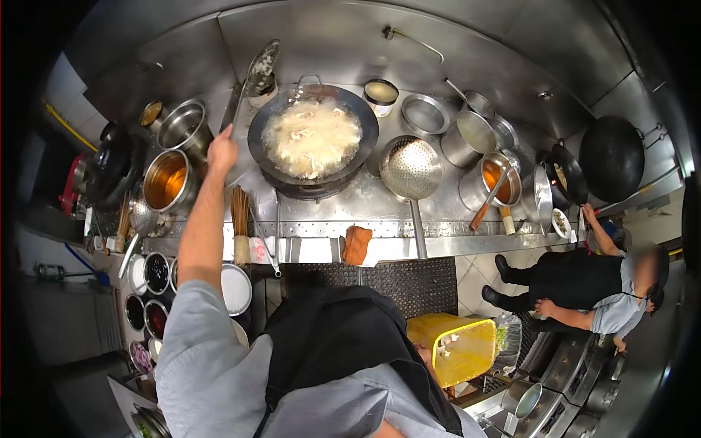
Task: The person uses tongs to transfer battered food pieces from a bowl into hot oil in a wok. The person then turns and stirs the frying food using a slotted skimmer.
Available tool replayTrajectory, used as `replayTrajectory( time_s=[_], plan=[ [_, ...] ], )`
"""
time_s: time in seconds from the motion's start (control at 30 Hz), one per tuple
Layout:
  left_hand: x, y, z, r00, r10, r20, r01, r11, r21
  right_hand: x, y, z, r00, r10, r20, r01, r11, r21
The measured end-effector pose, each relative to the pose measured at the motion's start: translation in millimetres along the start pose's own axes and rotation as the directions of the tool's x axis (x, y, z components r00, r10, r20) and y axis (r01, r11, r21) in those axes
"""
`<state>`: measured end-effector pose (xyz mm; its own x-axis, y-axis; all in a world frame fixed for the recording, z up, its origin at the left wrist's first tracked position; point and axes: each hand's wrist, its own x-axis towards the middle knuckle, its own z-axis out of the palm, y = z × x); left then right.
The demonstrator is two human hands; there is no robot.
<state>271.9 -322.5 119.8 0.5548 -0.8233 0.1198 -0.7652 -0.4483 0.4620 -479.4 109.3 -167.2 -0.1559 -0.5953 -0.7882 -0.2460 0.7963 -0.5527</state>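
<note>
My left hand (223,151) is closed round the long handle of a metal utensil (263,62), whose broad head with pale bits on it is raised at the left of the wok. In the large wok (257,150), pale pieces (310,139) lie in bubbling, foamy oil. Low on the right, my right hand (425,355) is partly hidden by the apron and grips the near side of a tilted yellow container (464,354). A few small pale pieces lie inside that container.
Right of the wok rests a perforated strainer (411,168). Pots of orange liquid (166,181) flank the wok. A bamboo brush (240,219) and an orange-brown cloth (357,244) lie at the counter's front. Another person (584,288) stands at the right.
</note>
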Motion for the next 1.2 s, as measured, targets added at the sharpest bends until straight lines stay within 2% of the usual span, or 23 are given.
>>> replayTrajectory(
  time_s=[0.03, 0.1, 0.23, 0.3, 0.33, 0.37, 0.5, 0.6, 0.63, 0.67, 0.7, 0.8, 0.83, 0.93, 0.97, 1.07, 1.1, 1.17, 1.2],
  plan=[
    [22.7, 3.6, -0.1, 1.000, -0.010, 0.014, 0.008, 0.994, 0.111, -30.2, -43.2, 12.1, 0.997, 0.070, -0.045, -0.070, 0.998, 0.008],
    [58.7, 13.9, -1.4, 0.995, -0.018, 0.098, -0.012, 0.956, 0.292, -53.8, -69.7, 24.1, 0.984, 0.145, -0.100, -0.143, 0.989, 0.023],
    [106.6, 13.4, 10.9, 0.986, -0.078, 0.146, 0.028, 0.949, 0.313, -43.2, -57.6, 19.5, 0.981, 0.171, -0.091, -0.161, 0.981, 0.107],
    [101.7, 16.0, 2.4, 0.997, -0.037, 0.073, 0.016, 0.963, 0.271, -36.0, -49.6, 19.1, 0.977, 0.183, -0.106, -0.169, 0.977, 0.128],
    [95.8, 15.4, -0.4, 0.999, -0.014, 0.036, 0.005, 0.968, 0.251, -48.3, -68.2, 26.2, 0.974, 0.180, -0.138, -0.165, 0.980, 0.112],
    [85.9, 12.5, -3.1, 1.000, 0.031, 0.005, -0.031, 0.978, 0.204, -58.2, -84.7, 32.5, 0.970, 0.176, -0.169, -0.162, 0.982, 0.093],
    [23.6, -1.9, -21.4, 0.969, 0.222, -0.109, -0.223, 0.975, 0.005, -54.3, -99.1, 39.1, 0.986, 0.130, -0.103, -0.140, 0.986, -0.093],
    [-34.0, 4.4, -37.3, 0.933, 0.332, -0.137, -0.346, 0.934, -0.093, -27.4, -94.0, 37.2, 0.989, 0.138, -0.058, -0.142, 0.987, -0.069],
    [-51.6, 10.5, -41.0, 0.957, 0.286, -0.048, -0.289, 0.955, -0.071, -16.4, -90.8, 33.1, 0.992, 0.121, -0.045, -0.123, 0.991, -0.054],
    [-61.7, 4.9, -31.3, 0.940, 0.336, -0.052, -0.338, 0.940, -0.046, -3.3, -88.7, 30.2, 0.994, 0.103, -0.031, -0.104, 0.994, -0.037],
    [-73.6, 3.0, -22.6, 0.934, 0.355, -0.043, -0.356, 0.934, -0.027, 22.1, -71.3, 17.1, 0.998, -0.035, 0.044, 0.042, 0.984, -0.171],
    [-101.1, 8.8, 10.9, 0.946, 0.324, 0.021, -0.324, 0.943, 0.078, 90.8, -30.9, -15.5, 0.982, -0.095, 0.165, 0.058, 0.975, 0.213],
    [-109.5, 9.2, 22.5, 0.955, 0.285, 0.075, -0.292, 0.950, 0.111, 80.6, -50.5, -17.1, 0.996, -0.042, 0.082, 0.026, 0.981, 0.194],
    [-132.6, -4.0, 66.2, 0.969, 0.210, 0.133, -0.227, 0.965, 0.129, 58.6, -85.7, -33.3, 0.998, -0.068, -0.015, 0.069, 0.987, 0.143],
    [-139.9, -12.0, 79.8, 0.964, 0.206, 0.166, -0.234, 0.958, 0.165, 38.0, -100.6, -37.5, 0.998, -0.060, -0.015, 0.061, 0.981, 0.186],
    [-194.1, 18.4, 67.5, 0.972, 0.228, 0.063, -0.236, 0.942, 0.239, 31.6, -76.8, -57.9, 0.999, -0.029, -0.012, 0.031, 0.985, 0.167],
    [-209.9, 23.4, 69.0, 0.967, 0.256, 0.007, -0.254, 0.952, 0.169, 31.0, -62.9, -62.4, 1.000, -0.005, 0.010, 0.004, 0.987, 0.158],
    [-244.8, 13.5, 87.4, 0.949, 0.307, 0.066, -0.313, 0.944, 0.105, 39.5, -17.7, -72.4, 0.997, 0.044, 0.061, -0.052, 0.990, 0.129],
    [-265.8, 7.2, 99.1, 0.939, 0.331, 0.095, -0.339, 0.938, 0.074, 39.4, -5.1, -79.7, 0.994, 0.012, 0.107, -0.001, 0.995, -0.102]
  ],
)
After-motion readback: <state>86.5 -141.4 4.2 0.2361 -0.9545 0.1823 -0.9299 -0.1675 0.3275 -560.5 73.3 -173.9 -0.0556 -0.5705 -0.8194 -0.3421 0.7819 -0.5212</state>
